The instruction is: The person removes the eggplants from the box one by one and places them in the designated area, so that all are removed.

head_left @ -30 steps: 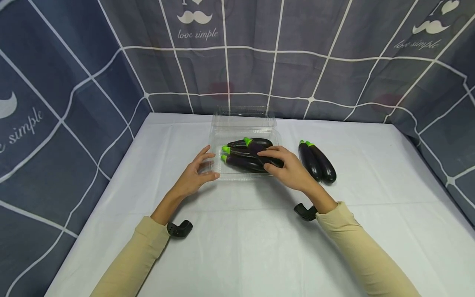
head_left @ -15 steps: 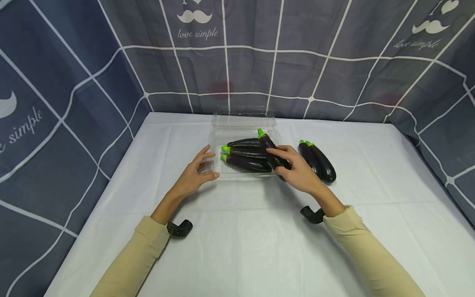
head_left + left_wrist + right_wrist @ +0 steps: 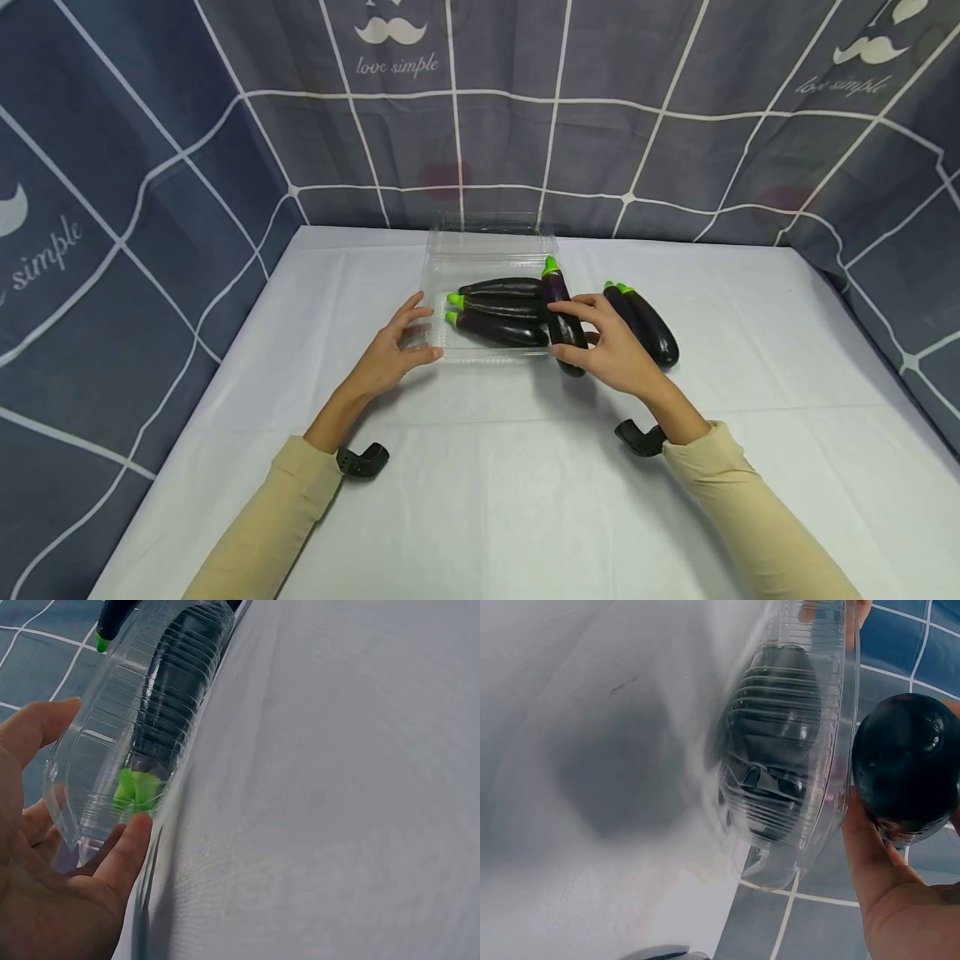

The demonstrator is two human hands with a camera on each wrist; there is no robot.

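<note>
A hinged clear plastic box (image 3: 487, 354) lies open with several eggplants (image 3: 502, 332) side by side in its tray, green stem ends to the left. My left hand (image 3: 390, 350) rests against the box's left end, fingers spread; in the left wrist view its fingertips (image 3: 135, 832) touch the plastic. My right hand (image 3: 603, 346) grips another eggplant (image 3: 557, 292) across its lower half, green end pointing away from me. This eggplant is raised over the tray's right end; in the right wrist view its round dark end (image 3: 904, 769) shows above the box rim.
Two more eggplants (image 3: 648, 329) lie together on the white tablecloth (image 3: 480, 483), right of the box and beside the right hand. Behind, the raised clear lid (image 3: 491, 242) stands close to the grey checked curtain (image 3: 502, 150). Black wrist cameras (image 3: 363, 461) sit at both wrists.
The right hand has moved right with its eggplant, turning it from slanted across the others to nearly pointing straight away from me. The left hand has stayed at the box's left end.
</note>
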